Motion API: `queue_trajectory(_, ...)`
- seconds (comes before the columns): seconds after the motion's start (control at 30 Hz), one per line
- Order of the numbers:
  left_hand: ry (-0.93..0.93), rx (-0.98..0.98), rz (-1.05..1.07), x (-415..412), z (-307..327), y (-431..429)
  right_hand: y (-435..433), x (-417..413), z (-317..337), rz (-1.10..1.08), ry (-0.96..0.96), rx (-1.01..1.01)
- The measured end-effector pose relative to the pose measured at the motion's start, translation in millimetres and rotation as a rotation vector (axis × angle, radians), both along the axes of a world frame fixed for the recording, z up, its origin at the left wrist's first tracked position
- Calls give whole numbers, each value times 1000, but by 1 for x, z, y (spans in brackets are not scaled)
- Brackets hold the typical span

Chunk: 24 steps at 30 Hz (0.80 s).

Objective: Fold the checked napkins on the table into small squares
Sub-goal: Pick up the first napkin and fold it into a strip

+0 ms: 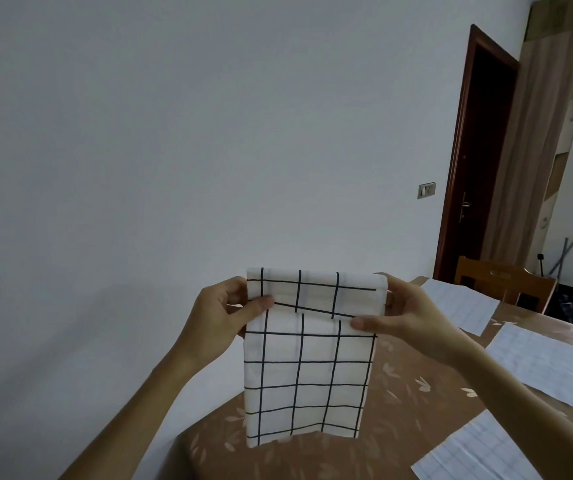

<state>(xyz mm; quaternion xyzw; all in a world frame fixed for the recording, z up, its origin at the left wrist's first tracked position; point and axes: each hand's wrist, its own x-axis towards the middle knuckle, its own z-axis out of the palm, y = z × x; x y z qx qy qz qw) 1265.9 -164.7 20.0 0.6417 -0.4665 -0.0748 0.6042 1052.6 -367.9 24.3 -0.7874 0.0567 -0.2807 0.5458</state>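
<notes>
A white napkin with dark grid lines (307, 372) hangs in the air above the table's corner, its top edge turned over toward me in a short flap. My left hand (224, 315) pinches its upper left corner, thumb in front. My right hand (401, 311) pinches the upper right corner, thumb pressed on the flap's lower edge. Three more checked napkins lie flat on the table to the right: one far (458, 304), one in the middle (551, 367), one near (479, 452).
The table (399, 403) wears a brown cloth with pale leaf prints; its corner points left below the hanging napkin. A wooden chair (501, 282) stands at the far side. A plain wall is behind, with a dark doorway (475, 161) at right.
</notes>
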Motion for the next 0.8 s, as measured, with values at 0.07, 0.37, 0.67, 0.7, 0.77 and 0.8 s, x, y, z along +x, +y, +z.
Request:
queue_trajectory(0.07,5,9,2,-1,1,1,0,1,0,24,10,-19)
queue_trajectory(0.37,180,67,-149,4,7,9,-8,8,-3,-36,-158,-52)
queue_trajectory(0.67,235,16,-123,7,6,5,-16,6,-2,-39,-190,-92)
queue_trajectory(0.7,253,19,-115,8,6,4,-18,6,-3,-35,-180,-131)
queue_trajectory(0.77,280,16,-105,9,6,3,-21,6,-5,-34,-149,-229)
queue_trajectory(0.8,282,12,-100,9,6,3,-22,6,-5,-37,-139,-271)
